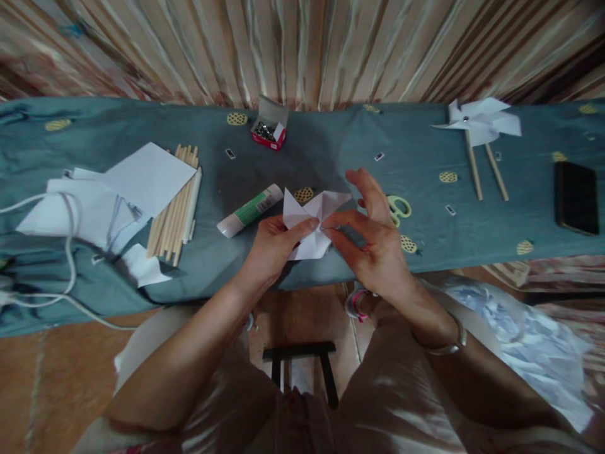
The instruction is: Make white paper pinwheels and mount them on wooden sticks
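A white paper pinwheel (pixel 308 247) with its corners folded in to the middle is held over the front part of the table. My left hand (pixel 270 247) grips its left side, the thumb pressing near the centre. At that centre, my right hand (pixel 373 236) pinches a small shiny tack between thumb and index finger; the fingertips partly hide it. The other right fingers are raised. Left of the pinwheel lies a glue stick (pixel 250 210) with a green label. Light green scissor handles (pixel 399 208) show just beyond my right hand.
A small red box (pixel 269 140) of metal tacks stands open at the back. Wooden sticks (pixel 172 214), paper sheets (pixel 146 173) and a white cable (pixel 70 252) lie left. Rightward are an assembled pinwheel (pixel 491 120), two sticks and a black phone (pixel 575 197). A stool (pixel 300 350) is below.
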Motion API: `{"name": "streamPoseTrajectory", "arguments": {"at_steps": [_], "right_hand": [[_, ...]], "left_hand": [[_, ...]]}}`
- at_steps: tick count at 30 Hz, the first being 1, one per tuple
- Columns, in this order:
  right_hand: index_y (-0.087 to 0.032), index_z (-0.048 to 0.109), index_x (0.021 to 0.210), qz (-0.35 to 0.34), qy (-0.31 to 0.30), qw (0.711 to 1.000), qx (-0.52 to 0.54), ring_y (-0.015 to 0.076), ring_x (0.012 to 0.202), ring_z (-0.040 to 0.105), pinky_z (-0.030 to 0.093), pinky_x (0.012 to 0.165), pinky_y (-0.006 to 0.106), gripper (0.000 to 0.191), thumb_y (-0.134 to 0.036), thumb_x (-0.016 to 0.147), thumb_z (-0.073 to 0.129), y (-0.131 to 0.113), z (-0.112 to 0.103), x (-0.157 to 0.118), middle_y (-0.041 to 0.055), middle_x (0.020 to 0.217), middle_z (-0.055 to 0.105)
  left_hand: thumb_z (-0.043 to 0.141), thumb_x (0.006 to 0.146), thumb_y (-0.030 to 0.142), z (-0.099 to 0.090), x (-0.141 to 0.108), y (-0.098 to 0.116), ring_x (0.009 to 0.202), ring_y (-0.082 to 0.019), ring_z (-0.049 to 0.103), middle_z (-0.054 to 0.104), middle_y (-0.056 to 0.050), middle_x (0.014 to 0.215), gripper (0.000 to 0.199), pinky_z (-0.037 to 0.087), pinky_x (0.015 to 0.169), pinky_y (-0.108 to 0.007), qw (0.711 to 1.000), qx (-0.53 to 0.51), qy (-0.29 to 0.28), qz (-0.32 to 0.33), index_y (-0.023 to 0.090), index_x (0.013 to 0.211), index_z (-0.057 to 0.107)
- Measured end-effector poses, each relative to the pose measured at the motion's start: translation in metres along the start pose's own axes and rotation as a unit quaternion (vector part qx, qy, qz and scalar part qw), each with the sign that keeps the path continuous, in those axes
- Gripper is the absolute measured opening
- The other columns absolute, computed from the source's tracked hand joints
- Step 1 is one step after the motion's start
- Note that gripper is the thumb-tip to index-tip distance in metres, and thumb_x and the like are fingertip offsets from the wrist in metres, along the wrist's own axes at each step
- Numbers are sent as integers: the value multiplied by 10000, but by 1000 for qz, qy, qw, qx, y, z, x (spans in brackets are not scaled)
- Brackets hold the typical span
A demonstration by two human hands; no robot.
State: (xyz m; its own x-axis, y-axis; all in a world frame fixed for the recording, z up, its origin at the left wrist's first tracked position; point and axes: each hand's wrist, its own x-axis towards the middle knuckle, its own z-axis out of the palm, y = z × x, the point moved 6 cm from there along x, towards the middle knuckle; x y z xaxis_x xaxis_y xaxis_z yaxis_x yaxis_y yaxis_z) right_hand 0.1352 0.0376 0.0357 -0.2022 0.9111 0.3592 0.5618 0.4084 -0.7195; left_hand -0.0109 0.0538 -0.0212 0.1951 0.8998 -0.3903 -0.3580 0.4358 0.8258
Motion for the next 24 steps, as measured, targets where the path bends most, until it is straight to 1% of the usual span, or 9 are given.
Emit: {"name": "streamPoseTrajectory", "arguments": {"at_steps": [4, 7, 10, 13, 15, 18, 21, 23, 24], "right_hand": [[-332, 694, 851, 28, -29, 999, 24, 292, 1557, 259, 282, 1267, 513, 105, -230, 873, 684, -1, 1, 2, -75, 1564, 473], [-309, 690, 851, 35, -44, 998, 43, 300, 1553, 271, 255, 1274, 535, 71, -240, 868, 699, -1, -2, 3, -57, 1555, 488], [-287, 689, 893, 45, -25, 998, 36, 305, 1543, 297, 220, 1271, 583, 34, -254, 886, 683, 7, -10, 3, -18, 1555, 490], [-284, 696, 897, 57, 11, 998, 9, 318, 1519, 338, 207, 1260, 620, 53, -236, 880, 680, 23, -19, 0, 2, 1514, 530], [-288, 697, 885, 47, 24, 998, -17, 321, 1517, 334, 214, 1257, 617, 67, -225, 867, 682, 33, -19, -4, -1, 1499, 537], [-314, 694, 857, 35, 20, 999, -31, 300, 1515, 337, 217, 1265, 587, 100, -214, 856, 680, 41, -14, -10, -36, 1476, 552], [-321, 702, 916, 31, 16, 999, -28, 303, 1520, 329, 209, 1267, 600, 108, -235, 852, 698, 37, -12, -11, -28, 1486, 549], [-327, 712, 989, 29, 11, 999, -10, 312, 1528, 319, 197, 1271, 610, 164, -245, 847, 715, 28, -13, -10, -19, 1519, 523], [-338, 718, 1020, 32, 0, 999, 4, 312, 1539, 300, 189, 1278, 596, 204, -245, 839, 729, 23, -12, -8, -26, 1543, 501]], "left_hand": [[854, 637, 357, -2, 1, 0, 544, -103, 546, 687, -2, 642, 247, 411, 548, -243, 1000, 27, 6, 10, 154, 682, 722], [857, 638, 355, -7, 4, 1, 559, -110, 560, 691, -3, 653, 247, 418, 555, -243, 999, 41, 25, 19, 156, 683, 718], [858, 638, 338, -14, 7, 3, 593, -129, 595, 710, -22, 681, 236, 446, 578, -251, 998, 35, 53, 26, 153, 691, 722], [858, 629, 315, -19, 8, 6, 611, -140, 615, 725, -34, 691, 216, 470, 594, -258, 997, 22, 71, 37, 154, 698, 733], [860, 624, 307, -20, 8, 7, 598, -140, 612, 727, -36, 679, 208, 469, 584, -256, 996, 17, 75, 40, 154, 688, 734], [859, 638, 297, -20, 7, 8, 603, -147, 625, 738, -45, 693, 187, 473, 584, -259, 997, 11, 72, 35, 158, 693, 745], [863, 644, 292, -19, 5, 7, 612, -151, 635, 745, -50, 711, 177, 475, 587, -264, 997, 3, 68, 26, 167, 695, 749], [874, 636, 307, -17, 5, 7, 602, -147, 630, 741, -49, 708, 200, 467, 575, -262, 998, -3, 61, 20, 168, 694, 743], [879, 633, 317, -17, 5, 7, 601, -146, 628, 739, -47, 708, 216, 466, 574, -262, 998, -5, 57, 17, 166, 702, 741]]}}
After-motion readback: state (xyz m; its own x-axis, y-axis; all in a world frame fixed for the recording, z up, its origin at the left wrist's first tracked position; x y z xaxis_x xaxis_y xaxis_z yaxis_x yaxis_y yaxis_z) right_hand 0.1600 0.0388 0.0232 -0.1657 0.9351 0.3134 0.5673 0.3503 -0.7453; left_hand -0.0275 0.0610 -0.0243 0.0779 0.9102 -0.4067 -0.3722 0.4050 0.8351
